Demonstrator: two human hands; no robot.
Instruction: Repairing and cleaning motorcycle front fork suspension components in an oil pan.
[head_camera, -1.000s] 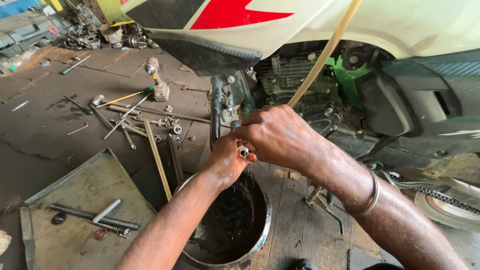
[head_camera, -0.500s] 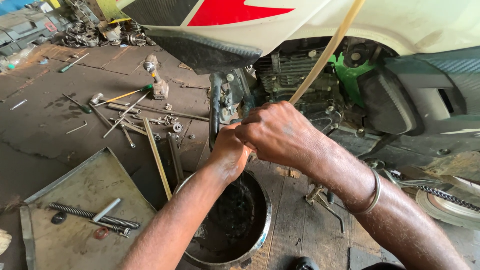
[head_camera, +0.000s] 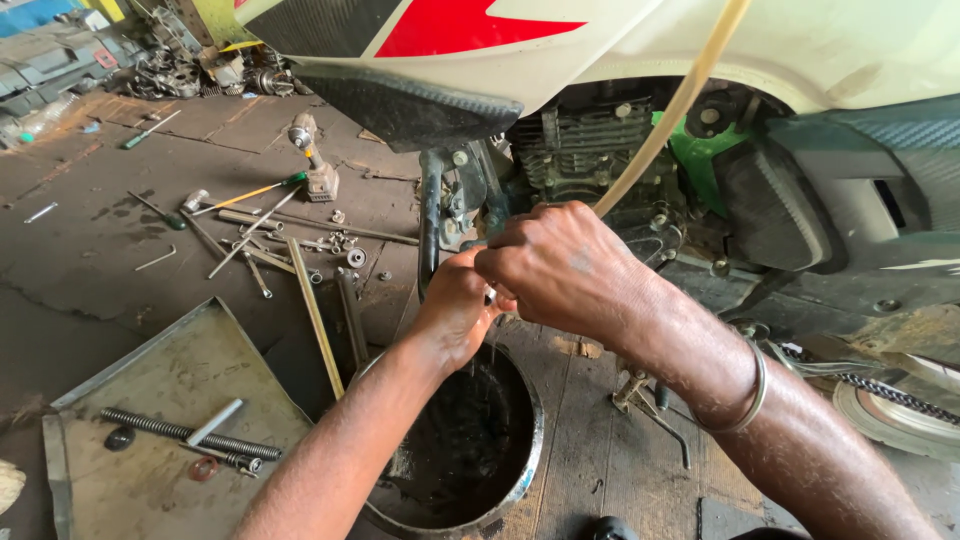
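Workshop floor clutter beside a motorcycle

A metal tray (head_camera: 150, 400) held a long spring (head_camera: 190, 433) and a socket wrench (head_camera: 213, 422); screwdrivers (head_camera: 250, 193), rods and washers lay scattered on the stained floor (head_camera: 80, 260), with a drive chain (head_camera: 895, 395) at right.

Left of the white motorcycle body panel with its red patch (head_camera: 450, 25) lies a grey, oil-stained flat metal tray (head_camera: 160, 400); below it, a black-insided round metal pan (head_camera: 465, 440).

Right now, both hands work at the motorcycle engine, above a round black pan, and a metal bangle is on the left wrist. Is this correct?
Not quite: the head view shows the metal bangle on the right wrist. Both the left hand and right hand do work at the motorcycle engine, above the round black pan.
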